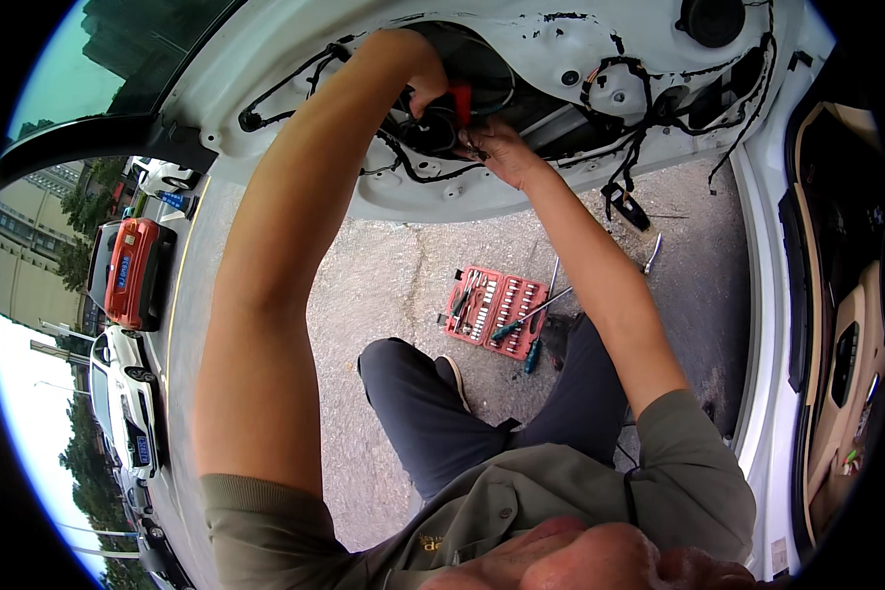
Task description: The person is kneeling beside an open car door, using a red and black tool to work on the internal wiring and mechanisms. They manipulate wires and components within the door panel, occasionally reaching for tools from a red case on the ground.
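Both of my arms reach up into the opening of a white car door (560,39) stripped of its trim, with black wiring (649,118) running across it. My left hand (425,81) grips a red-handled tool (460,101) inside the opening. My right hand (492,147) sits just below it, fingers pinched on black cables and a dark part (433,133) there. What the fingers grip inside the cavity is partly hidden.
A red open tool case (494,310) with sockets lies on the gravel ground, with screwdrivers (531,320) and a wrench (653,254) beside it. My bent legs (433,413) are below. The car's beige interior (846,334) is at right; parked cars (133,270) at left.
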Demonstrator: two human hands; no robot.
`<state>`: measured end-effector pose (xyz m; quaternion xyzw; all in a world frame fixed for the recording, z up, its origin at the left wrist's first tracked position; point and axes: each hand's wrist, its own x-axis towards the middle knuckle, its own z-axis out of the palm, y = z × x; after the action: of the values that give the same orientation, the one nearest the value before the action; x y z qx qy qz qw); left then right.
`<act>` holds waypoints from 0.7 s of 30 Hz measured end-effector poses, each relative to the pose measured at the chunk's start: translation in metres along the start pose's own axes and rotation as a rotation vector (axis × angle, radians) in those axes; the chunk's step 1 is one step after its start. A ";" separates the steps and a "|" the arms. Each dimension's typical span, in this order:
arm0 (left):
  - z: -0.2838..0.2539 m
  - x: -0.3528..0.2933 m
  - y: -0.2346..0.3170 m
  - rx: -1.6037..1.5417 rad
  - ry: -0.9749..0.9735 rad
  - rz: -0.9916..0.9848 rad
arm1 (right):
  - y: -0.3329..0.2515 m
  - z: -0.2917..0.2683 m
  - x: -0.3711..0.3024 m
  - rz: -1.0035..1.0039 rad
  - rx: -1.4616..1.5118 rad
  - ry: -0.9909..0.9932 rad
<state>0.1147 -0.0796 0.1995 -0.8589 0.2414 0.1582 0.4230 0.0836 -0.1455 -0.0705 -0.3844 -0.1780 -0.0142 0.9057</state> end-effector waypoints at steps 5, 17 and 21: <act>0.006 -0.002 -0.001 0.054 -0.003 0.046 | -0.007 0.011 0.008 0.080 -0.350 0.006; 0.029 -0.049 0.009 0.103 0.342 0.012 | -0.009 0.049 0.006 -0.187 -0.063 0.143; 0.049 -0.075 0.008 0.176 0.553 0.026 | -0.014 0.049 0.002 -0.106 -0.091 0.157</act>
<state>0.0443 -0.0237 0.2010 -0.8262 0.3716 -0.0982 0.4119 0.0681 -0.1207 -0.0283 -0.4131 -0.1257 -0.1004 0.8964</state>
